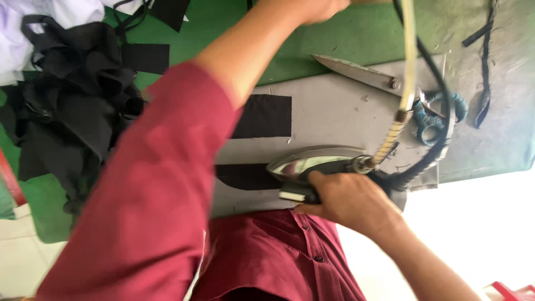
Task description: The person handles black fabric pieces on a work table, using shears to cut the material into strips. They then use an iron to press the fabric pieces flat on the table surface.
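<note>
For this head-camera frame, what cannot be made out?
- Left hand: cut off by the top edge; what it grips is unseen.
- Black fabric strip: partly covered by the shiny steam iron, held by the right hand.
- Steel scissors: handles hidden behind the iron's hose and cable.

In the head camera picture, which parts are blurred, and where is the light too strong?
Head view: the raised left arm in its red sleeve is smeared by motion blur; the iron under the right hand is fairly sharp, with a bright reflection on its metal shell; the lower right corner beyond the grey pad is washed out to white.
</note>
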